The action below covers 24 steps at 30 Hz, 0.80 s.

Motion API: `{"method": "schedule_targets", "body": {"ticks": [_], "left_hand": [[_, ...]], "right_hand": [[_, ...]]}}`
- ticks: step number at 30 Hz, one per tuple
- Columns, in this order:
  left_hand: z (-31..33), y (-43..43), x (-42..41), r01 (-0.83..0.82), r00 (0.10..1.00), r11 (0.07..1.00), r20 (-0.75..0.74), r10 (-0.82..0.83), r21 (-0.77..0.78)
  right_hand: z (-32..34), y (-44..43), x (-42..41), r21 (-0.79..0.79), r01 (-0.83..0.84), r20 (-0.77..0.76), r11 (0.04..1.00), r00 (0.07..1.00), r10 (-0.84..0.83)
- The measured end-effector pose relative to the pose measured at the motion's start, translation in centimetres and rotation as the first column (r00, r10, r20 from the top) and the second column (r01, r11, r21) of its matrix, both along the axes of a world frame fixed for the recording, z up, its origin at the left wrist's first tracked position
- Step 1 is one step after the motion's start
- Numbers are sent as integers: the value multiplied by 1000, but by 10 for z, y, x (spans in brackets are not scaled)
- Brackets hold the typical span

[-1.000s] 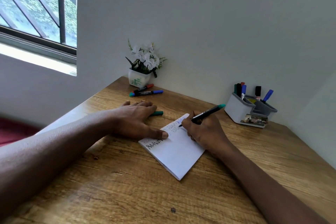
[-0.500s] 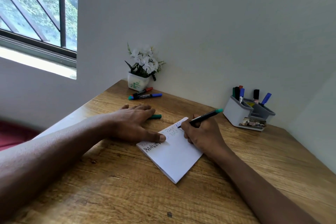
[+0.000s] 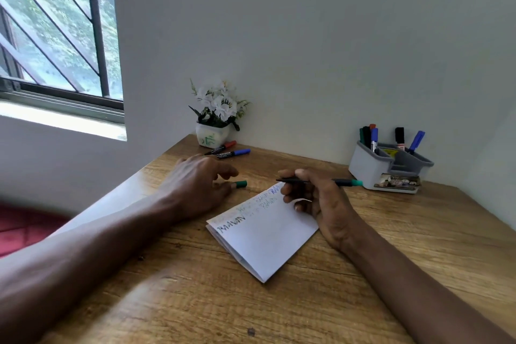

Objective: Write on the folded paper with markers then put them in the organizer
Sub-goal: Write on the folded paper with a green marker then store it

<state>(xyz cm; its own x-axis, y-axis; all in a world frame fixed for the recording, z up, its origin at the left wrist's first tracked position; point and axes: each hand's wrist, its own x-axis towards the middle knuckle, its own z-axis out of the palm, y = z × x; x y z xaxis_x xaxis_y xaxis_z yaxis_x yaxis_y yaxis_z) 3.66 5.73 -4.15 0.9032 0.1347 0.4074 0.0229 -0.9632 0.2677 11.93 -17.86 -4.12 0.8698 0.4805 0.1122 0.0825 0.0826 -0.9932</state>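
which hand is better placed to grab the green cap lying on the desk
Left. The left hand is right beside the green cap, with nothing in it. The right hand is farther off, over the folded paper, and grips the green marker.

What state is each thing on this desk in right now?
Folded white paper: flat on wooden desk, writing along top.
Green-ended black marker: uncapped, level, tip off the paper.
Right hand: grips that marker.
Green cap: lying on desk.
Left hand: relaxed, fingertips at the cap.
Red-capped marker: capped, lying flat.
Blue-capped marker: capped, lying flat.
Grey plastic organizer: upright, holding several markers.
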Motion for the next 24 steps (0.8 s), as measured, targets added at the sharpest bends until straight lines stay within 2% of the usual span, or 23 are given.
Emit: {"method": "schedule_targets", "body": {"ticks": [4, 9, 11, 24], "left_hand": [[-3, 0, 2, 4, 1000, 1000, -3, -4, 4], [-2, 2, 0, 126, 981, 976, 169, -96, -178], [-1, 3, -2, 176, 972, 961, 192, -136, -212], [-2, -9, -7, 314, 946, 929, 146, -288, -198]], "right_hand": [[1, 0, -1, -26, -7, 1, 1000, 1000, 7], [3, -2, -2, -16, -33, 18, 999, 999, 33], [3, -3, -3, -11, -48, 38, 999, 998, 49], [4, -5, -7, -66, -140, 149, 988, 978, 148]]}}
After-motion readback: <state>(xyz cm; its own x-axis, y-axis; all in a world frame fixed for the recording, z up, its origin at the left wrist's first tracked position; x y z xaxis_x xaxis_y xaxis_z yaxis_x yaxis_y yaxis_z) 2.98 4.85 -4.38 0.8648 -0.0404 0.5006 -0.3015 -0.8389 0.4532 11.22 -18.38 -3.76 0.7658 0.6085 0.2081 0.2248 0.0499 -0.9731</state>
